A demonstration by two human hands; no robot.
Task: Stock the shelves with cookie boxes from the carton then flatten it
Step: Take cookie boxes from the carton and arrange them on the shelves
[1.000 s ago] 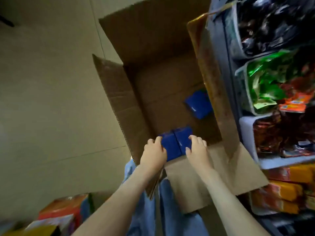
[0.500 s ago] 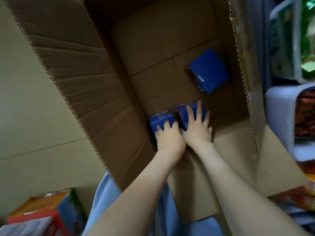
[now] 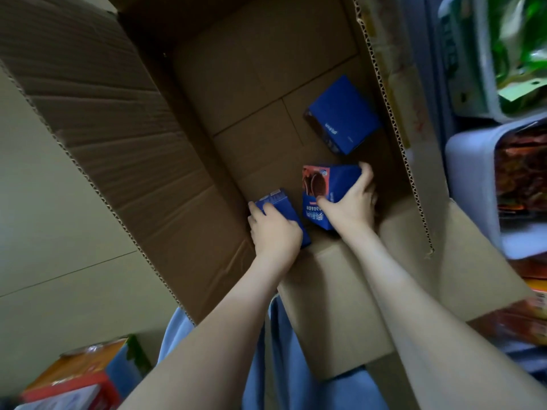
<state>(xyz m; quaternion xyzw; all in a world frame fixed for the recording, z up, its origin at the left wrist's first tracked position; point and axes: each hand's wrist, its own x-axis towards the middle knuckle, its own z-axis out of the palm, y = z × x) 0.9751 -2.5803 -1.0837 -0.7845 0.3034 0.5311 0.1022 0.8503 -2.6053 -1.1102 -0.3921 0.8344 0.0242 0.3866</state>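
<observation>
Head, boxes [image 3: 334, 184] inside L grip [image 3: 275, 232], R grip [image 3: 352, 205]

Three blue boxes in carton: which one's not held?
The far blue cardboard box, by the brown carton's right wall. The left hand grips the nearest box, the right hand the middle box.

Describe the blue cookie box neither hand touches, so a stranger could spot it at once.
Look into the big open brown cardboard carton beside the snack shelves. The loose blue cookie box lies farthest from the person, near the right wall. The left hand grips one blue box, the right hand another blue box; nobody touches this one.
</observation>
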